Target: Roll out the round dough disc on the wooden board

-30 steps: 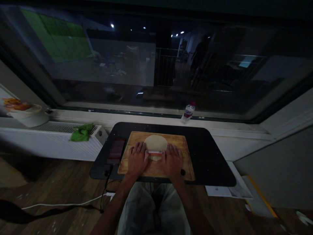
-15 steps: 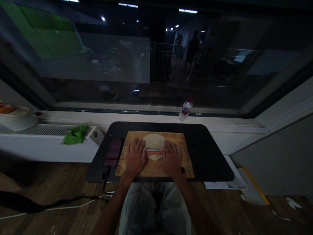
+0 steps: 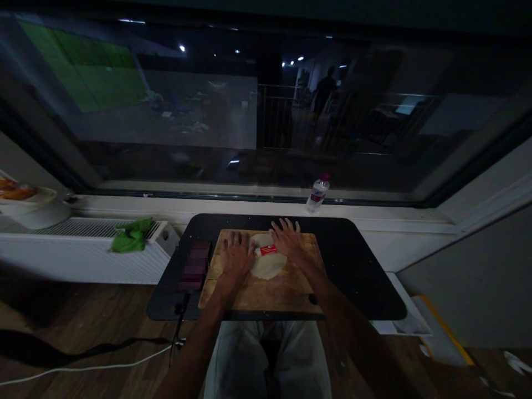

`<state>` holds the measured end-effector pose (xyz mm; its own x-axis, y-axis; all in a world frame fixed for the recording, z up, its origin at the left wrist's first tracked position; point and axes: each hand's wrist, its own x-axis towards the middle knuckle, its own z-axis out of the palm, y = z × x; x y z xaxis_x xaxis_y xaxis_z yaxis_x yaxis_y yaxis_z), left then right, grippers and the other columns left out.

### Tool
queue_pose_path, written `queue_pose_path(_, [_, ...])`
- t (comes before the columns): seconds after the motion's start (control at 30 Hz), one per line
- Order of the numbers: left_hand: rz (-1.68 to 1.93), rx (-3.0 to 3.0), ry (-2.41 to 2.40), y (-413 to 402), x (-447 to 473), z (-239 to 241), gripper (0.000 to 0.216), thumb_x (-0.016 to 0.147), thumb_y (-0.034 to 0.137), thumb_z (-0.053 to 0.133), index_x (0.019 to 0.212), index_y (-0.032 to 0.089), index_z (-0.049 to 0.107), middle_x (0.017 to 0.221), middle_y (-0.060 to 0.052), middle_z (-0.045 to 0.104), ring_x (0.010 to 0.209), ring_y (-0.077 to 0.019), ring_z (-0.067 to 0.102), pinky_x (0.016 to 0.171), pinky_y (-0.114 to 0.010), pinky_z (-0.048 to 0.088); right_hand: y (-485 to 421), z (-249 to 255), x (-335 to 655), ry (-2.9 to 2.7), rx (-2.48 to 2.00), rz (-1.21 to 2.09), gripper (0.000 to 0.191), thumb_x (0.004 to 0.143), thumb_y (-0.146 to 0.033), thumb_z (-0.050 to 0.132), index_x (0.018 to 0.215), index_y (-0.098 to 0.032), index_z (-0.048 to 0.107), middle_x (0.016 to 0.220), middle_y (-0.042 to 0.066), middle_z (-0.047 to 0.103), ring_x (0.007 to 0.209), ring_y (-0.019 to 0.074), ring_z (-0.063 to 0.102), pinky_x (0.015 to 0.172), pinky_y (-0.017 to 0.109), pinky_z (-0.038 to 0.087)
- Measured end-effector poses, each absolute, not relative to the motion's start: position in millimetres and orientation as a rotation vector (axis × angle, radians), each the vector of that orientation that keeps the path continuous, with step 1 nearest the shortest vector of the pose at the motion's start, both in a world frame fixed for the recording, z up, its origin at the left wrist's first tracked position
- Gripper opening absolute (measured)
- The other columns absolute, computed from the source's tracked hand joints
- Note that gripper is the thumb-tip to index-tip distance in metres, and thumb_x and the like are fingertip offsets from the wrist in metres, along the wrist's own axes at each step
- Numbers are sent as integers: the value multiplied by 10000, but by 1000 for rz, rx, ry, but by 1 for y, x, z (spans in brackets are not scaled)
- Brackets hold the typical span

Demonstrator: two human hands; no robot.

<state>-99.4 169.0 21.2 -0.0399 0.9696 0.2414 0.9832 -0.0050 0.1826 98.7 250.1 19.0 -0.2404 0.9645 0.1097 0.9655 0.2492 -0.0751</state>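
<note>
A flat, roughly round sheet of pale dough (image 3: 267,270) lies on a wooden cutting board (image 3: 266,301). Across its upper part is a slim white cylinder with a red printed label (image 3: 268,250), slanted so its right end is farther from me. My left hand (image 3: 238,255) lies palm down over the cylinder's left end, fingers stretched forward. Over the right end, my right hand (image 3: 286,237) is flat with its fingers spread, reaching farther forward than the left. Both hands hide the cylinder's ends.
The board rests on a small black table (image 3: 353,271). A dark, blurred-out flat item (image 3: 195,269) with a cable lies left of it. A water bottle (image 3: 318,193) stands on the windowsill. A green cloth (image 3: 132,235) hangs over the radiator (image 3: 83,252).
Both hands have moved forward over the dough, the right one farther. The cylinder has rolled away from me, turned from level to slanted, and shows more of its red label.
</note>
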Motion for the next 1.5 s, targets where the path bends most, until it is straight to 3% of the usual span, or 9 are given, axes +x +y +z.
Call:
queue_pose_path(0.2, [-503,-2226,-2077,128,-86,-3,576,1159,382,364,1588,90,615,1694,-253,562,1644,-404,466,1324,-616,406,260,29,93,-2479,-1747,23,556,1189,-501,431,1691,-291,546,1807,106,452,1710,291,335,1397,614,181])
queue_pose_path(0.4, [-707,-2240,-2020,84,-53,-23,660,1141,412,377,1688,57,478,1696,-289,544,1638,-404,481,1291,-597,477,247,25,112,-2528,-1653,54,557,1142,-330,500,1693,-267,543,1771,109,504,1678,261,412,1391,555,263])
queue_pose_path(0.67, [-676,-2442,-1871,43,-20,-22,714,1139,442,440,1706,9,412,1776,-314,411,1685,-414,395,1351,-616,413,200,15,159,-2480,-1621,30,612,1146,-250,392,1753,-190,446,1809,121,448,1716,278,319,1387,515,262])
queue_pose_path(0.8, [-720,-2464,-1731,46,-32,-19,656,1139,380,437,1733,105,393,1787,-238,441,1684,-363,414,1365,-620,395,180,16,171,-2397,-1692,16,557,1167,-288,375,1692,-225,550,1776,116,500,1670,294,385,1389,564,230])
queue_pose_path(0.97, [-754,-2482,-1700,69,-53,-14,579,1149,346,435,1705,185,461,1748,-153,533,1668,-317,447,1389,-576,377,160,24,191,-2532,-1371,139,494,1163,-440,506,1609,-274,640,1686,98,593,1634,293,403,1374,544,272])
queue_pose_path(1.1, [-1107,-2503,-1737,83,-64,-12,539,1132,351,492,1657,234,510,1725,-144,548,1678,-319,421,1375,-582,404,153,14,201,-2516,-1288,214,417,1159,-497,532,1453,-270,721,1435,114,711,1380,303,596,1259,511,420])
queue_pose_path(1.27, [-1689,-1978,-2089,85,-71,-22,725,1072,413,609,1716,197,357,1677,-215,502,1586,-360,512,1307,-587,477,157,-14,198,-2276,-1406,96,367,1173,-454,466,1401,-280,695,1310,115,712,1252,317,628,1107,495,494])
queue_pose_path(1.43, [-1232,-2221,-2103,89,-68,-37,923,961,595,765,1693,169,397,1713,-261,465,1639,-471,403,1319,-711,385,162,-28,191,-2097,-1531,34,369,1169,-417,435,1422,-263,656,1333,122,700,1280,331,602,1056,484,497])
queue_pose_path(1.5, [-1043,-2330,-2028,94,-71,-38,885,961,604,775,1669,176,459,1732,-256,460,1657,-480,371,1334,-721,342,160,-28,190,-2120,-1526,29,358,1166,-416,450,1412,-263,661,1319,123,703,1267,331,606,1062,488,492])
